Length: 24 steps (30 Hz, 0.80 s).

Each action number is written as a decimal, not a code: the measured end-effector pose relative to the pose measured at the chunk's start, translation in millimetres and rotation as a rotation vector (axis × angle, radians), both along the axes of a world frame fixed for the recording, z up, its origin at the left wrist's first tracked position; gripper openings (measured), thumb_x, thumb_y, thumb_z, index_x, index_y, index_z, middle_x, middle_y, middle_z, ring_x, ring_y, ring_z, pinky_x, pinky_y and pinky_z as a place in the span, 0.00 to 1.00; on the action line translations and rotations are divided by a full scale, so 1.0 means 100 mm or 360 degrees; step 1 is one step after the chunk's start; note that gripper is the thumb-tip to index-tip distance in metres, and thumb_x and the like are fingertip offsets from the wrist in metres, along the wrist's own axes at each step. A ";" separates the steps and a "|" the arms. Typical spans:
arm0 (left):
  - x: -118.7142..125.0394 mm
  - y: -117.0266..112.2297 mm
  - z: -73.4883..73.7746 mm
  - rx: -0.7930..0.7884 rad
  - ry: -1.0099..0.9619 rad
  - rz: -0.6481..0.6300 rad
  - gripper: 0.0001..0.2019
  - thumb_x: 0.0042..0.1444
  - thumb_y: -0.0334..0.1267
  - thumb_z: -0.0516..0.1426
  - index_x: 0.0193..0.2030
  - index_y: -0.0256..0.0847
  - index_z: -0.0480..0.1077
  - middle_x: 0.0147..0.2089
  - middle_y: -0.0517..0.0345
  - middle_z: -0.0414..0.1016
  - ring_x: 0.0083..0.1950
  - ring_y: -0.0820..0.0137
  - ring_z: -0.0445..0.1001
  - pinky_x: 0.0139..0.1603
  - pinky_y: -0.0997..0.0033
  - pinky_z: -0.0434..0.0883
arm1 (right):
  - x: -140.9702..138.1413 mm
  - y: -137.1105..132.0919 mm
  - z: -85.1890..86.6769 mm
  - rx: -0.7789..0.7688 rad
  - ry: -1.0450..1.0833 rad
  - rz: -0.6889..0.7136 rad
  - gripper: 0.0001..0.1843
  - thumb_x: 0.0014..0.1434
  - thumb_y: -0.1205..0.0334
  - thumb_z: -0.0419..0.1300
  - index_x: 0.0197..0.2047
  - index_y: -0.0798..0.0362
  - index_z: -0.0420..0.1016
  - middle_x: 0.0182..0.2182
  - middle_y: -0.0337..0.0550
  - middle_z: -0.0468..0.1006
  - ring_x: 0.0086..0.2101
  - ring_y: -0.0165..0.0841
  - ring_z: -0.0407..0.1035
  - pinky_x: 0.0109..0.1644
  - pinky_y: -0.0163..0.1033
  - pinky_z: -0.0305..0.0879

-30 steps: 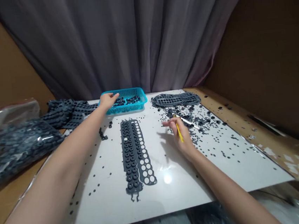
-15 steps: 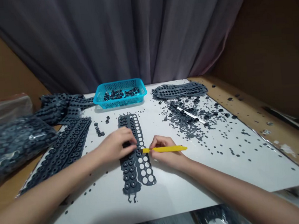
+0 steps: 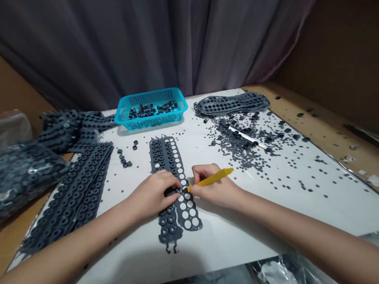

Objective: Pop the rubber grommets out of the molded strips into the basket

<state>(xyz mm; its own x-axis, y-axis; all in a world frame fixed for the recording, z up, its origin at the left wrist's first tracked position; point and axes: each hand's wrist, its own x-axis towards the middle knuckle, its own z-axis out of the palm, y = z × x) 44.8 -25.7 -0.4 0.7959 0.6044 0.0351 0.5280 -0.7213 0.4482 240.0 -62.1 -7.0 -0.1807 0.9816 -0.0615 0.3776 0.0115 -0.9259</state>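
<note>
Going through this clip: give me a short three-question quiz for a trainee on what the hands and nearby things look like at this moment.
1. Which hand holds the yellow-handled tool?
2. True or false: the blue plastic basket holds no dark rubber pieces.
3. Multiple choice: what is directly under the left hand?
A) a grey rubber strip
B) a folded cloth
C) a sheet of paper

Key: 1 the right hand; 2 false; 3 A.

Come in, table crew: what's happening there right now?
Left hand on grey rubber strip. Right hand gripping yellow-handled tool, tip at strip. Loose grey discs scattered to the right.
</note>
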 end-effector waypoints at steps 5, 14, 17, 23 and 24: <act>0.09 -0.03 0.07 0.0198 0.0313 -0.0122 0.06 0.57 0.33 0.54 0.36 0.36 0.73 0.34 0.52 0.72 0.38 0.64 0.70 0.39 0.67 0.69 | -0.04 0.08 0.09 -0.0093 -0.0131 0.0082 0.09 0.40 0.70 0.57 0.18 0.53 0.59 0.14 0.30 0.57 0.19 0.24 0.51 0.20 0.31 0.43; -0.01 -0.05 -0.06 -0.0019 0.0015 0.0001 0.10 0.58 0.33 0.54 0.45 0.36 0.73 0.38 0.50 0.71 0.41 0.64 0.70 0.42 0.64 0.70 | -0.01 0.04 -0.15 -0.0115 0.0273 0.0203 0.04 0.41 0.70 0.56 0.23 0.54 0.63 0.19 0.32 0.64 0.21 0.24 0.55 0.22 0.30 0.50; -0.02 -0.06 -0.09 -0.0046 -0.0057 0.0016 0.11 0.58 0.33 0.54 0.46 0.35 0.72 0.38 0.50 0.71 0.42 0.65 0.70 0.42 0.65 0.70 | 0.01 0.03 -0.17 -0.0098 0.0264 0.0143 0.04 0.40 0.70 0.56 0.22 0.54 0.63 0.18 0.32 0.64 0.20 0.24 0.55 0.22 0.30 0.50; -0.03 -0.05 -0.12 -0.0052 -0.0107 0.0014 0.11 0.59 0.33 0.54 0.47 0.36 0.71 0.39 0.51 0.71 0.42 0.65 0.69 0.43 0.66 0.70 | -0.01 0.02 -0.16 -0.0088 0.0164 0.0148 0.05 0.40 0.69 0.56 0.20 0.54 0.62 0.16 0.32 0.63 0.19 0.23 0.55 0.21 0.30 0.49; -0.03 -0.05 -0.12 -0.0047 -0.0087 0.0009 0.11 0.58 0.33 0.54 0.47 0.36 0.71 0.39 0.52 0.71 0.42 0.65 0.69 0.42 0.66 0.70 | -0.02 0.01 -0.15 -0.0092 0.0130 0.0154 0.05 0.41 0.69 0.56 0.20 0.53 0.61 0.16 0.32 0.63 0.19 0.23 0.54 0.21 0.30 0.48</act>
